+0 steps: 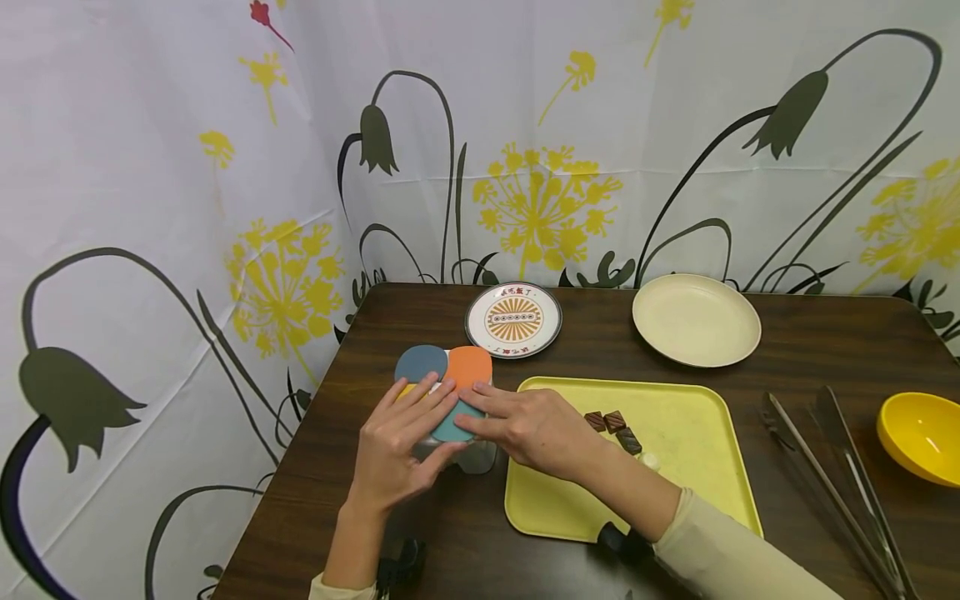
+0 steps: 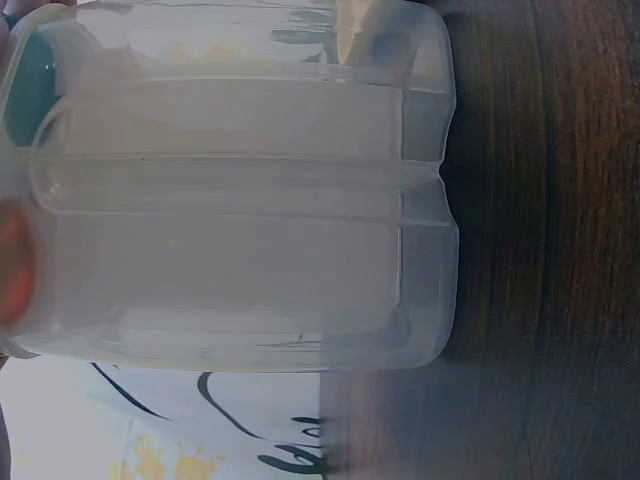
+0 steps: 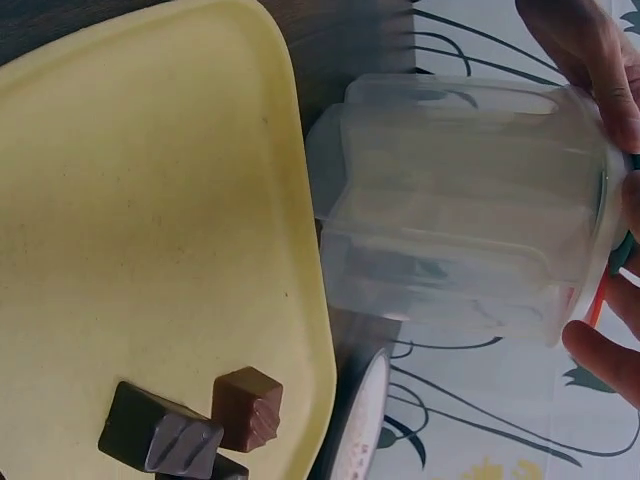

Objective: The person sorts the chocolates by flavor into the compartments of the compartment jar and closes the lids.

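Note:
A translucent plastic container point(image 1: 477, 458) stands upright on the dark wooden table, left of the yellow tray. Its four-lobed lid point(image 1: 470, 365) has blue, orange, yellow and teal sections. My left hand point(image 1: 397, 454) lies over the lid's left and near part, fingers extended and thumb at the near edge. From the right, my right hand point(image 1: 536, 425) touches the teal and orange sections with outstretched fingers. Clear lobed walls of the container point(image 2: 230, 260) fill the left wrist view. In the right wrist view, fingertips point(image 3: 600, 355) show at the lid's rim.
On the yellow tray point(image 1: 697, 433) lie several chocolates point(image 1: 614, 421), partly hidden by my right arm. A printed white plate point(image 1: 513, 342) sits behind the container, a cream plate point(image 1: 697, 321) farther right. Metal tongs point(image 1: 813, 487) and a yellow bowl point(image 1: 921, 437) are at the right.

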The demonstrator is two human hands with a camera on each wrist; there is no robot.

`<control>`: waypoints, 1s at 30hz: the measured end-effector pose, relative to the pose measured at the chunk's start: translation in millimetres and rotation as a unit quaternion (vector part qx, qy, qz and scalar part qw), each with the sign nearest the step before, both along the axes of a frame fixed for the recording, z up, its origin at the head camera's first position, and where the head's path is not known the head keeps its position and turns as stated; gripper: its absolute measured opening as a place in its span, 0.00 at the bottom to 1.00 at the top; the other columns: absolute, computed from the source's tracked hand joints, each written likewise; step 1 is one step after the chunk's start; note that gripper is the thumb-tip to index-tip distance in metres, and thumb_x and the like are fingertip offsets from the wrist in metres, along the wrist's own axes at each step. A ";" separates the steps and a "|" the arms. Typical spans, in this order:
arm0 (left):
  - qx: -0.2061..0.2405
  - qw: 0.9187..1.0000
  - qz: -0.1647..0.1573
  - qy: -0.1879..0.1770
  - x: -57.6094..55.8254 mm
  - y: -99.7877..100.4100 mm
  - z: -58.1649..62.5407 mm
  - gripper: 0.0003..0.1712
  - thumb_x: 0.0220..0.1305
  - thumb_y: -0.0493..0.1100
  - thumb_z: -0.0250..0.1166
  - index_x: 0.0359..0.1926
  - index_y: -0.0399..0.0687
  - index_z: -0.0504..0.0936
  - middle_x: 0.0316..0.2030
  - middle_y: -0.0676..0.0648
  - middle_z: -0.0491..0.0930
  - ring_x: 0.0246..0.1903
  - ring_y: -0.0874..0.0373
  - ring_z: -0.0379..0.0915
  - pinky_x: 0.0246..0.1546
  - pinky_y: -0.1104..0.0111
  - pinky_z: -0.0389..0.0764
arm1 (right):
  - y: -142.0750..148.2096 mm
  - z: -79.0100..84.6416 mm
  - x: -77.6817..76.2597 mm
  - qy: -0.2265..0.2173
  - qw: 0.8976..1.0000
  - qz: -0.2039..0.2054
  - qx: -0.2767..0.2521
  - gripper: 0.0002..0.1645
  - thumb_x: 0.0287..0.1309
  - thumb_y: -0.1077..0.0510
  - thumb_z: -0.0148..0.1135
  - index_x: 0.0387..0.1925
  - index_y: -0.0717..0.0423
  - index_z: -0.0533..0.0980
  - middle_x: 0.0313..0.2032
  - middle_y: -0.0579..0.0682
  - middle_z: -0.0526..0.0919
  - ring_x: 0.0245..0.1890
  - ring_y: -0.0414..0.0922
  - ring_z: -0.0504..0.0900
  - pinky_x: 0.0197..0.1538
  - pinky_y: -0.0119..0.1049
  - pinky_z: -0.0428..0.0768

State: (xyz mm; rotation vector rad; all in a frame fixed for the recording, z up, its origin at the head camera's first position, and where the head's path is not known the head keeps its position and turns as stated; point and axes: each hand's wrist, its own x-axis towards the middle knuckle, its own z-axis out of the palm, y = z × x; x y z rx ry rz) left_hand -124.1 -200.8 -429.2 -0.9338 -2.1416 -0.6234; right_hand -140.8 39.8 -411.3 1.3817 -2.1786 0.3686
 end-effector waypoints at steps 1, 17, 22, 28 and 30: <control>-0.003 1.000 0.001 0.004 -0.1 0.2 0.1 0.32 0.64 0.64 0.60 0.55 0.44 0.84 0.54 0.47 0.81 0.56 0.45 0.76 0.60 0.44 0.67 | 0.1 0.1 -0.3 -0.001 1.000 0.001 -0.003 0.25 0.56 0.56 0.70 0.57 0.42 0.81 0.61 0.47 0.78 0.60 0.41 0.76 0.37 0.34 0.83; 0.025 0.999 0.019 0.009 2.7 6.1 2.5 0.30 0.66 0.63 0.60 0.53 0.46 0.85 0.52 0.48 0.83 0.53 0.47 0.79 0.58 0.46 0.70 | 3.3 8.4 -0.6 -0.049 0.999 0.011 -0.012 0.23 0.62 0.56 0.64 0.59 0.42 0.79 0.59 0.45 0.79 0.47 0.40 0.84 0.37 0.35 0.83; 0.014 0.999 0.026 0.013 2.7 8.4 8.3 0.28 0.68 0.61 0.57 0.51 0.45 0.86 0.49 0.48 0.84 0.51 0.48 0.80 0.52 0.47 0.77 | 2.3 10.3 -1.6 -0.067 0.997 0.011 -0.040 0.22 0.65 0.55 0.61 0.60 0.43 0.78 0.58 0.44 0.80 0.30 0.40 0.84 0.29 0.33 0.80; 0.017 1.000 0.000 0.005 -1.4 9.8 15.3 0.25 0.68 0.57 0.57 0.47 0.43 0.87 0.44 0.47 0.86 0.48 0.47 0.82 0.48 0.49 0.80 | 0.6 11.8 -4.8 -0.099 0.993 0.019 -0.068 0.22 0.69 0.53 0.57 0.62 0.43 0.76 0.58 0.42 0.80 0.21 0.37 0.78 0.23 0.28 0.73; 0.021 1.000 -0.011 -0.011 -2.4 9.3 16.1 0.24 0.69 0.56 0.57 0.46 0.42 0.87 0.45 0.46 0.86 0.49 0.48 0.81 0.51 0.51 0.79 | 0.6 10.9 -5.8 -0.108 0.991 0.025 -0.074 0.22 0.70 0.53 0.56 0.64 0.43 0.75 0.58 0.41 0.79 0.20 0.36 0.76 0.23 0.27 0.72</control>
